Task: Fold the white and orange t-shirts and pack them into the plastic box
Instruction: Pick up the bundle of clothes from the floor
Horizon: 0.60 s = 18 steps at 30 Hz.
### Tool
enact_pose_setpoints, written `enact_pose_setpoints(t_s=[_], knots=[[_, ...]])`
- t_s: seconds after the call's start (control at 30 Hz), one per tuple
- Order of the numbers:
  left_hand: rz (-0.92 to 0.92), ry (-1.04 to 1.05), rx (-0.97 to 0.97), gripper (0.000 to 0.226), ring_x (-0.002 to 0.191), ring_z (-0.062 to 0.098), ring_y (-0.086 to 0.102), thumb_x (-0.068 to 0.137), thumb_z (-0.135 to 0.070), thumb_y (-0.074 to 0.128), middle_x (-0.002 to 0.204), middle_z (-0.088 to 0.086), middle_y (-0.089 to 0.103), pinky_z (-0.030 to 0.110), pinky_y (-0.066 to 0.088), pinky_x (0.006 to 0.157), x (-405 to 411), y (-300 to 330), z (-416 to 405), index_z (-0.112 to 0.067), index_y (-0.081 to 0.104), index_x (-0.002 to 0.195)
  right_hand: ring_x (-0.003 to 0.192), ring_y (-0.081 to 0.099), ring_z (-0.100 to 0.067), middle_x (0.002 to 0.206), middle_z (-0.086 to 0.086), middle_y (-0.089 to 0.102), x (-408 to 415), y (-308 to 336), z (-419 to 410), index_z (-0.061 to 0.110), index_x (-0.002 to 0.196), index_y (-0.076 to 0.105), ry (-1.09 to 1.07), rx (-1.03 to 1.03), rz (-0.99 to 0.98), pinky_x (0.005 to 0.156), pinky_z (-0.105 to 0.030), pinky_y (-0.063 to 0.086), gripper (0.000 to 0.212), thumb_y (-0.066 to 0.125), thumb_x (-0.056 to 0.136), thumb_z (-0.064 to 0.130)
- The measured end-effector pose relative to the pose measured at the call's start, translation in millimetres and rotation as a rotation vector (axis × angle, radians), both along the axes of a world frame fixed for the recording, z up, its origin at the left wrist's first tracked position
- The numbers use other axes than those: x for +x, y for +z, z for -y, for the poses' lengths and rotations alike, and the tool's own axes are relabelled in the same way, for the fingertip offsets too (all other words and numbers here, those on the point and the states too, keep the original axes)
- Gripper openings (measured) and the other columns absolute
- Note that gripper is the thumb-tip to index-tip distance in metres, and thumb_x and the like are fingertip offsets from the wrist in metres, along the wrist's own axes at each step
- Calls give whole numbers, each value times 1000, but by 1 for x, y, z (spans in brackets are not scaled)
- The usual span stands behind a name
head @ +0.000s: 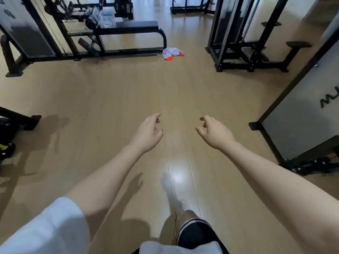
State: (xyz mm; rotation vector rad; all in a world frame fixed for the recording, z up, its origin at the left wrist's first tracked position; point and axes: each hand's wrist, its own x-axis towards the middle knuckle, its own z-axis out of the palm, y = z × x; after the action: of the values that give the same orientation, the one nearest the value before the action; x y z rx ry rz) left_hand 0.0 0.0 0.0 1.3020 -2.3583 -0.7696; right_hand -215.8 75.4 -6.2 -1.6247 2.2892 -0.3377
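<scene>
A crumpled white t-shirt point(171, 51) lies on the wooden floor far ahead, on top of an orange t-shirt point(169, 58) that shows only at its edges. A clear plastic box point(108, 17) stands on the black bench at the back left. My left hand point(148, 133) and my right hand point(213, 132) are stretched out in front of me, well short of the shirts. Both hold nothing and their fingers hang loosely curled.
A black gym bench frame point(128, 33) stands at the back left, right beside the shirts. A black weight machine point(244, 39) stands at the back right and a grey panel point(302, 114) on the right. Dark gear point(7, 136) lies at the left edge. My foot point(181, 206) is below.
</scene>
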Motion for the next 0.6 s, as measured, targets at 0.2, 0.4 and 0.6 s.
enact_pose_setpoints(t_s=[0.2, 0.4, 0.6], knots=[[106, -80, -22, 52, 103, 19, 54, 90, -18, 48, 130, 0, 50, 36, 48, 86, -82, -13, 143, -17, 33, 139, 116, 52, -30, 127, -10, 54, -78, -22, 138, 14, 130, 41, -51, 40, 26, 89, -40, 46, 43, 44, 94, 37], [42, 41, 13, 50, 100, 20, 53, 89, -15, 49, 127, 3, 52, 32, 44, 89, -151, 6, 309, -12, 37, 137, 117, 51, -27, 130, -8, 53, -153, 8, 306, 13, 129, 42, 35, 69, -7, 89, -38, 44, 42, 44, 94, 36], [-5, 151, -26, 48, 94, 14, 50, 90, -17, 49, 125, 1, 53, 30, 42, 87, -173, 19, 461, -13, 38, 137, 116, 51, -26, 130, -7, 52, -193, 28, 475, 14, 130, 41, 115, 26, -33, 89, -40, 47, 43, 44, 94, 37]])
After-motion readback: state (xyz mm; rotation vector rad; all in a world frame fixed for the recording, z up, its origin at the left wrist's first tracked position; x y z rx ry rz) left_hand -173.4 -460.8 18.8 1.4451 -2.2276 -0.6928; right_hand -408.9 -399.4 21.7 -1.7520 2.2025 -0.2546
